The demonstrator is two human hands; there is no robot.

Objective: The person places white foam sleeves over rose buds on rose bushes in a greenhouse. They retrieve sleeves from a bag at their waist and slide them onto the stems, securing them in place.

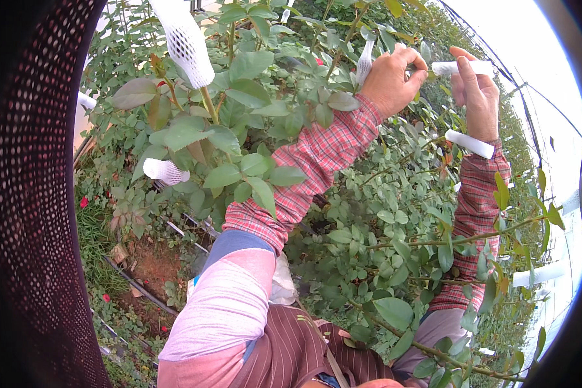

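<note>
At the upper right, a white foam net sleeve [458, 67] lies nearly level on a rose shoot. My left hand [393, 80] pinches thumb and forefinger together at the stem by the sleeve's left end; its fingertips hide most of that stem. The sleeve passes between the thumb and fingers of my right hand [477, 94], the thumb in front and the fingers partly hidden behind. Another white net sleeve [469, 144] crosses before my right wrist. Close behind my left hand, a narrow net sleeve [364, 63] stands upright among leaves.
Rose foliage [339, 237] surrounds both arms. A large net sleeve [186, 46] and a shorter one [166, 171] cap stems at the left. Long leafy stems [417, 345] cross at the lower right. Bare soil [153, 264] and a dark hose [145, 291] lie below left.
</note>
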